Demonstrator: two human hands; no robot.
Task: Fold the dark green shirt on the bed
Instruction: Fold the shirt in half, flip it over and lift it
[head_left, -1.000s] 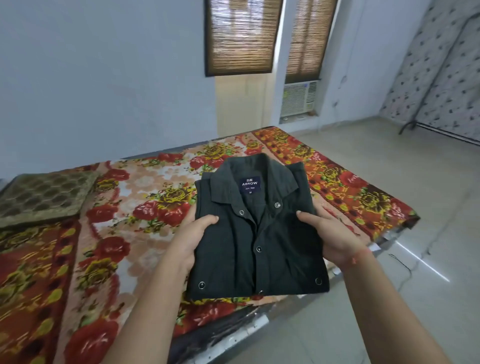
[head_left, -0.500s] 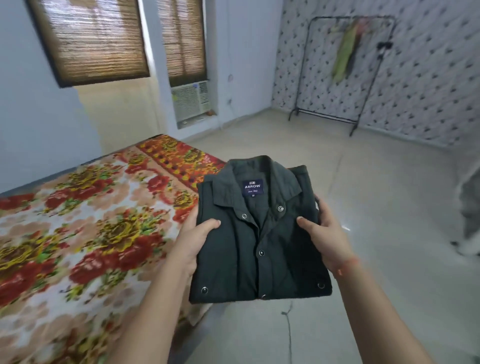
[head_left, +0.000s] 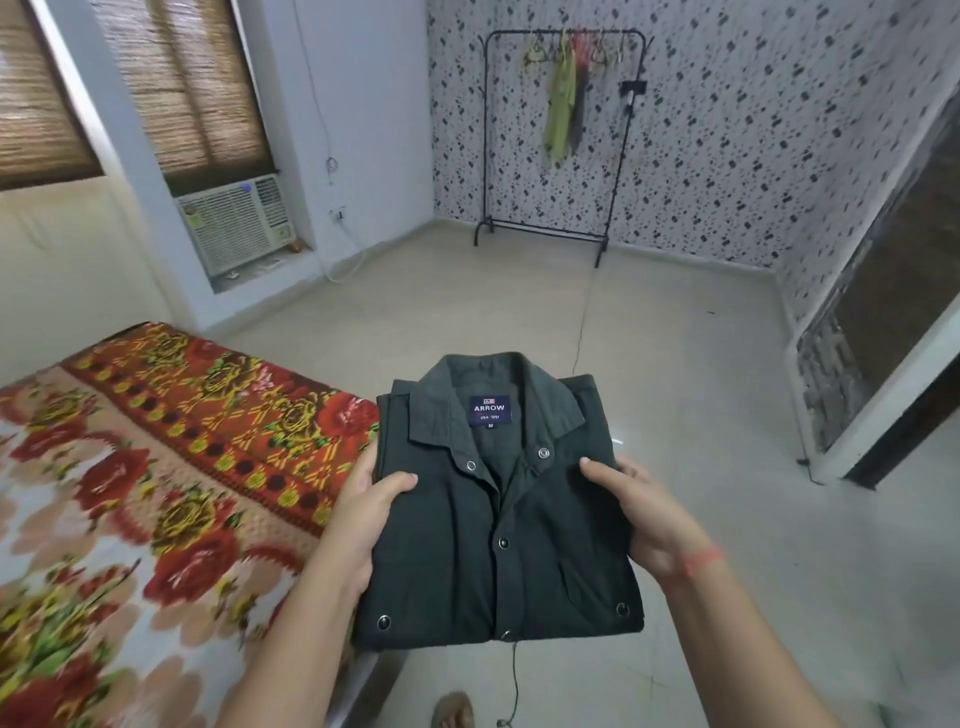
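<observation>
Bedroom floor (head_left: 675, 364) fills the view; folded dark green shirt (head_left: 498, 545) held clear of the bed (head_left: 156, 467).
Floral-covered bed lies at 9 o'clock; clothes rack (head_left: 558, 140) stands at 12 o'clock against the patterned wall (head_left: 753, 130). Shirt sits at 6 o'clock, a flat buttoned rectangle, collar up, over the floor just beside the bed edge, not resting on it. At its sides the left hand (head_left: 363, 519) and right hand (head_left: 644, 525) each grip an edge, thumb on top, fingers tucked beneath, judged to keep the folds from slipping. Folding appears complete; setting down remains.

bed (head_left: 156, 467) left of shirt (head_left: 498, 525), clothes rack (head_left: 485, 135) behind.
</observation>
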